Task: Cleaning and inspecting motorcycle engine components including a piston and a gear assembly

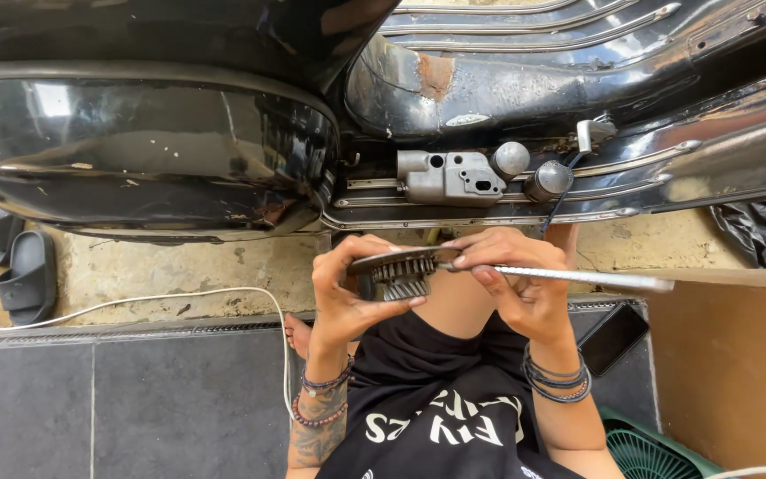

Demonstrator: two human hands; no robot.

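Observation:
My left hand grips a dark toothed gear cluster with a flat round plate on top, held in front of my knee. My right hand pinches a long thin metal rod whose left end meets the gear; the rod runs out to the right. Both wrists wear bead bracelets. Just beyond the hands stands a black scooter on its side panel, with a grey metal block and two round knobs on its footboard edge.
A white cable crosses the concrete floor. Grey sandals lie at the left. A black phone rests on the dark tiles by a brown board; a green basket sits at the bottom right.

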